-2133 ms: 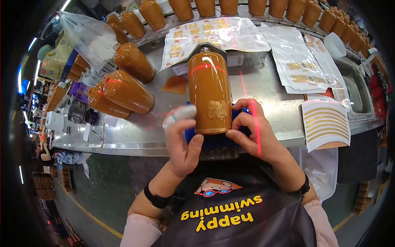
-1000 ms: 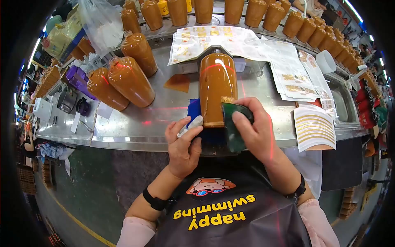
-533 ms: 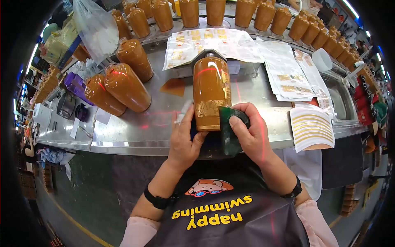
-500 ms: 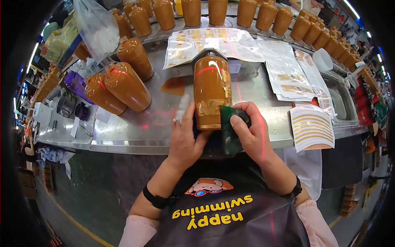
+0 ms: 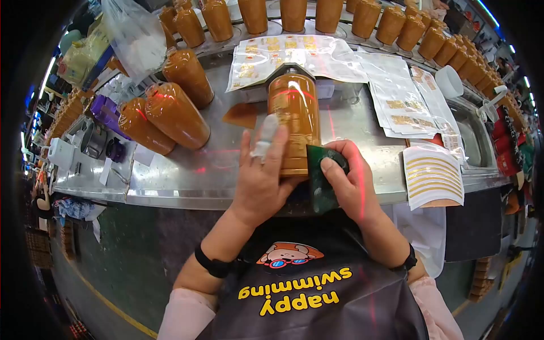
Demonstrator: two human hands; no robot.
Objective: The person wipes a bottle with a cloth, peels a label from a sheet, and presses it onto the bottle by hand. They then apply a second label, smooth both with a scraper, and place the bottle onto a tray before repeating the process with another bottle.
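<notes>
A glossy brown bottle with gold decoration lies in front of me, its neck in a dark V-shaped rest. My left hand is closed around its lower left side, fingers along the wall and thumb at the base. White coverings wrap some of those fingertips. In my right hand a flat, dark green translucent scraper is pinched between thumb and fingers. The scraper's upper left edge comes right up to the bottle's lower right side.
Several brown bottles stand to the left, and more line the curved conveyor behind. Decal sheets lie at the back and right, near a sheet of gold curved strips. A metal sink is set at far right.
The bottle has turned, carrying its gold decoration leftward. My left hand has moved up and right onto its side. The right hand with the scraper has barely shifted.
</notes>
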